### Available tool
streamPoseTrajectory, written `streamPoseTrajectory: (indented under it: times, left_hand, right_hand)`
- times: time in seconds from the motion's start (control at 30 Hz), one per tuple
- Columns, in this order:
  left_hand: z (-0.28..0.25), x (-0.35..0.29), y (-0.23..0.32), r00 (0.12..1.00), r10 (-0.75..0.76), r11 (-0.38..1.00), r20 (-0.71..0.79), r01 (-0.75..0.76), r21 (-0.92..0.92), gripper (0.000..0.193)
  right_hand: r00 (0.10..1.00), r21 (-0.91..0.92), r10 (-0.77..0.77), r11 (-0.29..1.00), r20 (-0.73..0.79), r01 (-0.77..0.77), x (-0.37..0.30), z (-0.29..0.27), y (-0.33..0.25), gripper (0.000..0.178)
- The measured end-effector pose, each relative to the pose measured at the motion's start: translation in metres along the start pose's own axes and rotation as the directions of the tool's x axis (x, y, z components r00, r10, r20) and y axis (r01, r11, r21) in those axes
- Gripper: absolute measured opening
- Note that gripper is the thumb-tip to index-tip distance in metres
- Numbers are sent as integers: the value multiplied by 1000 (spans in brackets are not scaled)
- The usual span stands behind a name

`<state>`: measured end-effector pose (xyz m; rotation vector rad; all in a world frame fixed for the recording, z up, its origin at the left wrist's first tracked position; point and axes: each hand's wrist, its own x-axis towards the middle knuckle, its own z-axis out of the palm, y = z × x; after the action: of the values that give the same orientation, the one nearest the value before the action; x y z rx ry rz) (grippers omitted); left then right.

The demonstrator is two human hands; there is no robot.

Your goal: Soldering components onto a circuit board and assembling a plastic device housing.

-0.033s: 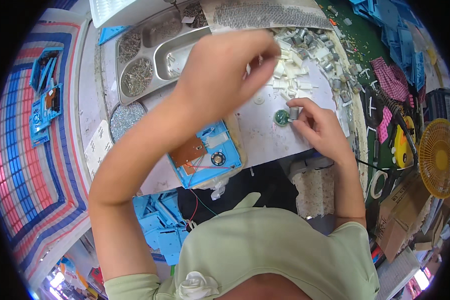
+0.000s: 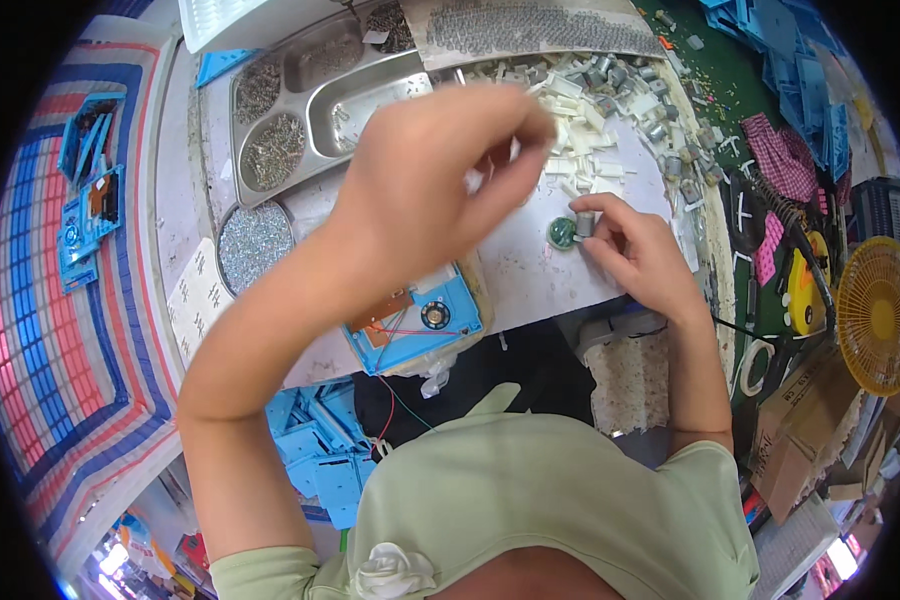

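Observation:
My right hand [image 2: 638, 255] pinches a small silver motor [image 2: 585, 224] between thumb and fingers, low over the white worktop. Touching or just beside the motor's left side is a round green piece [image 2: 561, 233], perhaps a small pot. My left hand [image 2: 445, 165] is raised over the middle of the bench, its fingers curled together and a little blurred. Whatever it may hold cannot be made out. Beneath my left forearm lies a blue plastic housing [image 2: 450, 295] with a brown board, a round speaker [image 2: 436, 315] and thin wires; the forearm hides part of it.
A steel compartment tray [image 2: 315, 150] of screws and small metal parts stands at the back left, near a round dish of tiny silver pieces [image 2: 255, 240]. White plastic parts [image 2: 580, 140] and more motors [image 2: 685, 170] are heaped behind my right hand. An orange basket [image 2: 873, 315] is far right.
My left hand has shifted slightly down and to the left, with its forearm covering more of the blue housing. My right hand stays almost still with the motor.

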<state>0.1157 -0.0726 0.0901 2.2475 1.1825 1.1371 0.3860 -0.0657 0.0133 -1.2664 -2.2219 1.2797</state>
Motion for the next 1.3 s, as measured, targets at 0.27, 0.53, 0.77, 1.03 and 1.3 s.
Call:
streamPoseTrajectory:
  times: [0.27, 0.53, 0.77, 1.03, 1.3]
  left_hand:
    - [1, -116, 38, 921, -389, 850, 16, 366, -379, 14]
    - [23, -154, 55, 769, -639, 675, 2, 562, -478, 14]
    - [26, -165, 52, 766, -642, 673, -30, 544, -500, 29]
    - [29, -168, 50, 752, -646, 696, -132, 508, -508, 27]
    - [31, -168, 51, 756, -636, 703, -152, 487, -518, 25]
  right_hand:
    - [975, -306, -212, 925, 72, 224, 20, 5, -1, 36]
    - [989, 457, 86, 879, 123, -134, 12, 9, -33, 39]
    - [917, 779, -34, 541, 398, -318, -1, 75, -71, 47]
    - [891, 746, -23, 557, 454, -366, 7, 79, -72, 47]
    - [918, 695, -19, 660, 396, -287, 2, 80, -75, 48]
